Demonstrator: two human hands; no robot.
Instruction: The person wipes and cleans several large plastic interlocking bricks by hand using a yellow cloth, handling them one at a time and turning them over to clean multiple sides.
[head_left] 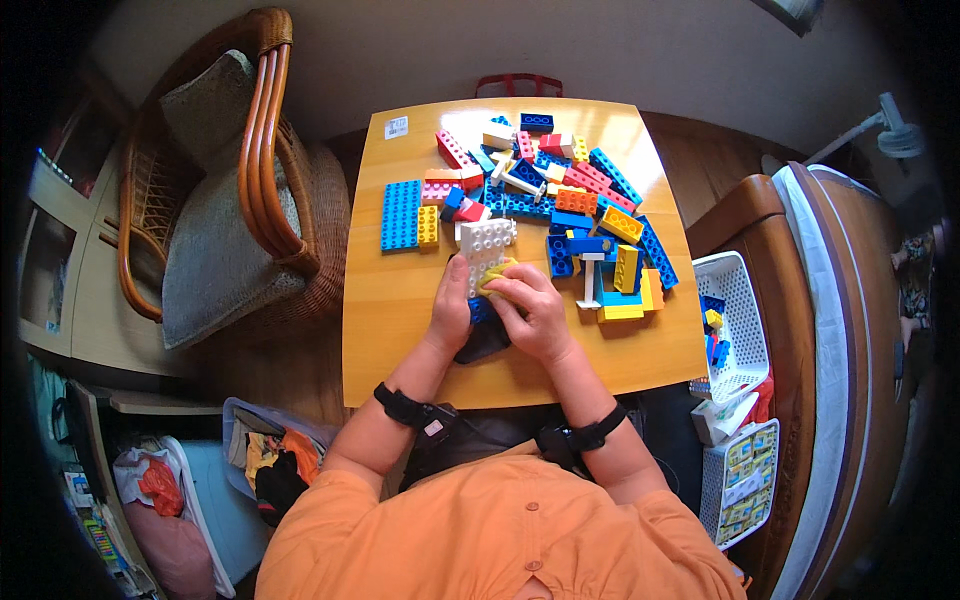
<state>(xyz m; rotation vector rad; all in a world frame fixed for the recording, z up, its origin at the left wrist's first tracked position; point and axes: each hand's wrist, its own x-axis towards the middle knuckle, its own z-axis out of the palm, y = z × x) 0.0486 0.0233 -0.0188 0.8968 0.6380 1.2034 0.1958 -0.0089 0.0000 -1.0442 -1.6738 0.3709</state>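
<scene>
Wooden table (400, 330), square, light finish. Left hand (451, 310): fingers closed along the left edge of a white studded plate (485, 250), steadying it. Right hand (532, 312): fingertips pinched on a yellow brick (497, 274) at the plate's near end. Loose coloured bricks (580, 200) heaped beyond; blue plate (401, 214) left; white basket (735, 300) right.

Left hand (450, 312) grips the edge of a white studded plate (484, 250) on the wooden table (400, 330). Right hand (533, 312) presses a yellow brick (495, 275) onto it. Loose coloured bricks (570, 200) lie beyond; white basket (735, 290) stands right
</scene>
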